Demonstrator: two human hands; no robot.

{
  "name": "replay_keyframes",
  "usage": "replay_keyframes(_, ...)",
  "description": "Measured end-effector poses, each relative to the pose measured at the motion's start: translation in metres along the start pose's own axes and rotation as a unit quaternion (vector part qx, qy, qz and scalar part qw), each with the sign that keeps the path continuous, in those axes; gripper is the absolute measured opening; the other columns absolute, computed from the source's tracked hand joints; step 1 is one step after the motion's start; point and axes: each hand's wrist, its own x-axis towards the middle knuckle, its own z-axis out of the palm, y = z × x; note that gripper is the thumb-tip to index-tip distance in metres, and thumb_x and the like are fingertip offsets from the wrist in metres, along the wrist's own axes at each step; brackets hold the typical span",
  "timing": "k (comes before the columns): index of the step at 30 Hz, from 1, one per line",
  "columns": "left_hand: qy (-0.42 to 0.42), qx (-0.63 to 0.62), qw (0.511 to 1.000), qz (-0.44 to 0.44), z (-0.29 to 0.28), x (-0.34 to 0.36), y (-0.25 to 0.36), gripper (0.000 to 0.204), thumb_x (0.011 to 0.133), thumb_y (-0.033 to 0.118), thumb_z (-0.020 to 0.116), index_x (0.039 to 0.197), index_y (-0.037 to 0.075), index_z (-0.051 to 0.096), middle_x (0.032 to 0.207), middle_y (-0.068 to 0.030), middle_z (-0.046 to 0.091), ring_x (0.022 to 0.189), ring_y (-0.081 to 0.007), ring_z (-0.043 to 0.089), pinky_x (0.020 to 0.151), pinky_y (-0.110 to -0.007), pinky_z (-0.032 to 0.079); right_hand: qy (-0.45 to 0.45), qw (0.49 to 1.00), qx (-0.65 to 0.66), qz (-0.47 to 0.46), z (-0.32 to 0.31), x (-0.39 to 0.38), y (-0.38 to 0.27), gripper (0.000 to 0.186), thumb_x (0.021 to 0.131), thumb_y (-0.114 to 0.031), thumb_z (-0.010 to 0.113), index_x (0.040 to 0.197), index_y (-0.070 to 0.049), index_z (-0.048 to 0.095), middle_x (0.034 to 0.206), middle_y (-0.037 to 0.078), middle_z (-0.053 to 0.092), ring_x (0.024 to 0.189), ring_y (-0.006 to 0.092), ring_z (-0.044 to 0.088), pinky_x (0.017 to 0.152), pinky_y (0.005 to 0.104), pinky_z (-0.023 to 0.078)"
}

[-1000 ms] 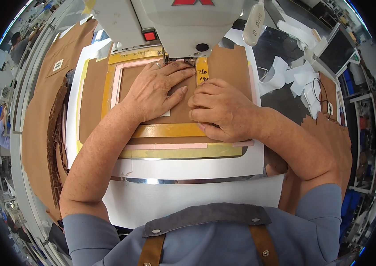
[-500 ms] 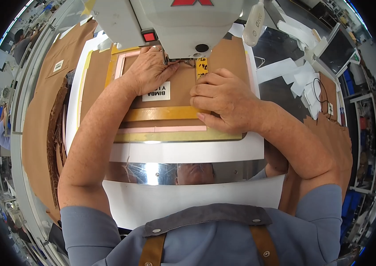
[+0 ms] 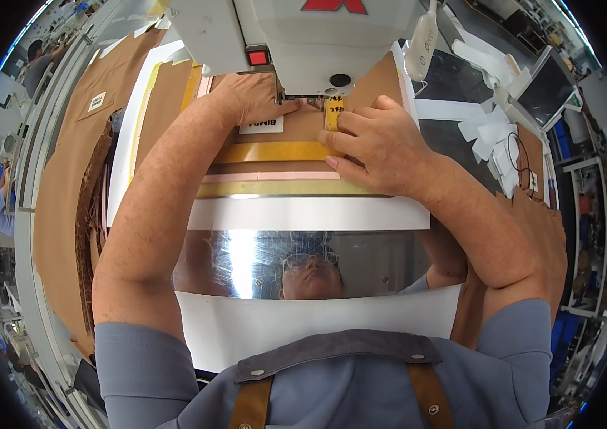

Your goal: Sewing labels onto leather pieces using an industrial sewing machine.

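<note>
Under the head of a sewing machine (image 3: 303,53) lies a flat brown panel (image 3: 296,130) framed with yellow and pink strips. My left hand (image 3: 250,99) rests flat on it, left of the needle area, its fingertips partly hidden by the machine. Just below that hand shows a white printed label (image 3: 262,126). My right hand (image 3: 386,146) presses on the panel's right part, fingers bent and apart, thumb spread toward me. Its fingertips are beside a short yellow strip with dark handwriting (image 3: 333,114). A longer yellow strip (image 3: 275,151) runs across the panel nearer me.
A white sheet (image 3: 303,214) lies beneath the panel, over a shiny metal plate (image 3: 260,261). Brown material (image 3: 67,207) is heaped at the left. Paper scraps (image 3: 495,143) and a small screen (image 3: 543,87) are at the right. A white handheld device (image 3: 423,48) hangs beside the machine.
The panel and white sheet have slid away from me under the machine, exposing more of the metal plate. My right hand has moved away with them; my left hand stays near the needle area.
</note>
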Motion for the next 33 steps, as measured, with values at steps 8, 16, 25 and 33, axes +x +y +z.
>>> replay_keyframes(8, -0.151, -0.186, 0.965, 0.105, -0.009, 0.028, -0.022, 0.047, 0.091, 0.039, 0.067, 0.127, 0.008, 0.065, 0.116, -0.0165, 0.070, 0.105, -0.0326, 0.066, 0.092, -0.040, 0.051, 0.013, 0.998, -0.059, 0.000, 0.004, -0.002, 0.005, 0.029, 0.086, -0.035, 0.072, 0.105, -0.012, 0.070, 0.078, 0.000, 0.064, 0.067, 0.0136, 0.065, 0.062, 0.0327, 0.041)
replay_keyframes(16, -0.137, -0.119, 0.983, -0.026, -0.009, 0.040, -0.038, 0.046, 0.092, 0.041, 0.066, 0.126, 0.011, 0.066, 0.113, -0.0160, 0.071, 0.103, -0.0307, 0.067, 0.094, -0.041, 0.050, 0.050, 0.994, -0.100, 0.014, 0.008, -0.012, 0.011, 0.035, 0.085, -0.034, 0.074, 0.108, -0.007, 0.074, 0.087, -0.001, 0.062, 0.079, 0.0138, 0.059, 0.062, 0.0295, 0.044)
replay_keyframes(25, -0.081, -0.093, 0.982, -0.143, -0.008, 0.029, -0.036, 0.044, 0.092, 0.043, 0.064, 0.125, 0.013, 0.068, 0.110, -0.0154, 0.072, 0.101, -0.0285, 0.068, 0.096, -0.042, 0.048, 0.046, 0.996, -0.066, 0.047, 0.007, -0.014, 0.007, 0.038, 0.086, -0.032, 0.073, 0.113, -0.005, 0.073, 0.098, 0.002, 0.062, 0.089, 0.0143, 0.059, 0.067, 0.0300, 0.045)
replay_keyframes(33, -0.037, -0.067, 0.974, -0.214, -0.027, -0.037, -0.008, 0.043, 0.092, 0.040, 0.066, 0.125, 0.013, 0.068, 0.113, -0.0156, 0.071, 0.104, -0.0282, 0.067, 0.098, -0.042, 0.048, 0.039, 0.996, -0.004, 0.077, 0.004, -0.022, 0.005, 0.037, 0.086, -0.029, 0.073, 0.117, -0.009, 0.071, 0.102, 0.003, 0.062, 0.097, 0.0177, 0.057, 0.081, 0.0336, 0.045)
